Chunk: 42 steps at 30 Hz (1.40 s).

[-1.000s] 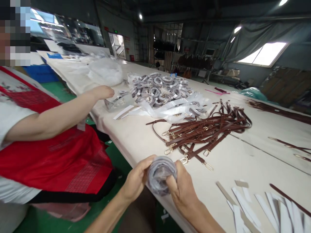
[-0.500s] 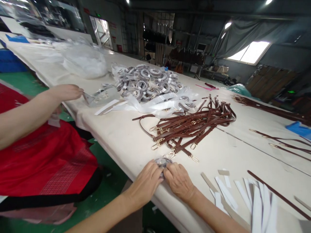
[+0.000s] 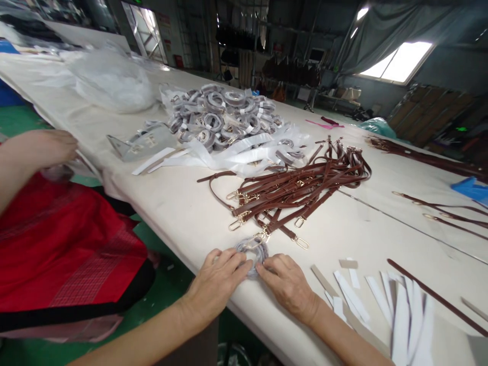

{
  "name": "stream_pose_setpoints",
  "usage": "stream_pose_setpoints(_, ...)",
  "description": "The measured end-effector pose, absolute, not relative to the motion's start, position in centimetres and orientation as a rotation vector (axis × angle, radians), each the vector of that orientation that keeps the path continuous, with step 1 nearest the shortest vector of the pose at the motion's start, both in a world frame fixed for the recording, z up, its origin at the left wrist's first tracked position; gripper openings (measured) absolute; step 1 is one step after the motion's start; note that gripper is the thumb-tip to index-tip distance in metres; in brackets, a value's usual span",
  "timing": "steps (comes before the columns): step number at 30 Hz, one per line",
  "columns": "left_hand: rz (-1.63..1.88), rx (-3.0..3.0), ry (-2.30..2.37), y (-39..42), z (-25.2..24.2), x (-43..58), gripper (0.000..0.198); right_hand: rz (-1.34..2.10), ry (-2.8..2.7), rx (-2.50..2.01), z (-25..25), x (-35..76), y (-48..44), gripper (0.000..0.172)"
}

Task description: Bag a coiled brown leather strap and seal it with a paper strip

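Lower centre of frame: left hand (image 3: 217,277) and right hand (image 3: 286,282) flank wrapped coil (image 3: 252,251), fingers pressing it flat on worktop (image 3: 183,213); brown straps (image 3: 297,190) just above, within reach

This is a workshop where bag straps get made. A long desk (image 3: 183,213) covered in pale cloth holds a heap of brown straps (image 3: 301,190) at 12 o'clock and a big pile of wrapped rolls (image 3: 224,114) at 11 o'clock. White paper strips (image 3: 400,310) lie at 3 o'clock. Dark bags (image 3: 293,71) hang on racks far back.
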State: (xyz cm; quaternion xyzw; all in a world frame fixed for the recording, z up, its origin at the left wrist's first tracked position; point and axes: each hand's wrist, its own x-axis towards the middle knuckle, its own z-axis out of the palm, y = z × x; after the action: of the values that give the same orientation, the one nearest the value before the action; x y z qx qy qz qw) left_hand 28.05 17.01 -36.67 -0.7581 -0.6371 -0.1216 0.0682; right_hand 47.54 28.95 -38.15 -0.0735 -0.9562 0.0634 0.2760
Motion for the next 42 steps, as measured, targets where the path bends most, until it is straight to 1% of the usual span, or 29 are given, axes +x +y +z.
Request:
stream_pose_setpoints(3,-0.044,-2.283,-2.032,17.0,-35.4,29.3,0.04,0.194,-2.59,-0.22,-38.1,47.0,28.8,0.025)
stream_pose_setpoints(5,0.049,-2.282,-2.122,17.1,-35.3,30.1,0.047,0.232,-2.6,-0.239,-38.1,46.8,28.7,0.023)
stream_pose_setpoints(7,0.004,-2.254,-2.193,17.0,-35.9,30.7,0.053,0.297,-2.603,-0.267,-38.2,46.6,28.6,0.023)
stream_pose_setpoints(9,-0.13,-2.216,-2.21,16.8,-37.0,30.8,0.055,0.397,-2.594,-0.304,-38.2,46.6,28.6,0.025)
stream_pose_setpoints(12,-0.32,-2.197,-2.187,16.5,-38.4,30.3,0.051,0.6,-2.533,-0.362,-38.1,47.0,28.7,0.025)
stream_pose_setpoints(16,-0.41,-2.224,-2.08,16.6,-38.9,29.6,0.045,0.774,-2.331,-0.576,-37.1,49.6,29.2,0.027)
stream_pose_setpoints(20,-0.411,-2.17,-1.932,16.8,-38.7,29.6,0.046,0.715,-2.071,-0.944,-35.6,54.5,29.4,0.018)
stream_pose_setpoints(22,-0.389,-2.146,-1.881,16.8,-38.6,29.7,0.049,0.66,-1.972,-1.1,-34.8,57.2,29.1,0.017)
stream_pose_setpoints(25,-0.37,-2.112,-1.807,16.9,-38.4,29.7,0.051,0.578,-1.865,-1.287,-33.8,60.3,28.3,0.02)
stream_pose_setpoints(29,-0.383,-2.106,-1.722,17.1,-38.6,29.4,0.049,0.487,-1.782,-1.448,-33.3,62.5,27.2,0.027)
stream_pose_setpoints(34,-0.489,-2.169,-1.719,17.6,-39.3,28.3,0.052,0.459,-1.849,-1.554,-33.6,62.9,25.7,0.028)
stream_pose_setpoints(36,-0.553,-2.211,-1.676,17.9,-39.4,27.8,0.05,0.463,-1.892,-1.59,-33.9,63.1,25.1,0.027)
stream_pose_setpoints(38,-0.619,-2.242,-1.643,18.3,-39.3,27.4,0.042,0.464,-1.928,-1.636,-34.2,63.4,24.6,0.025)
stream_pose_setpoints(42,-0.723,-2.255,-1.715,18.6,-39.3,27.2,0.031,0.467,-2.006,-1.72,-34.9,64.0,24.1,0.017)
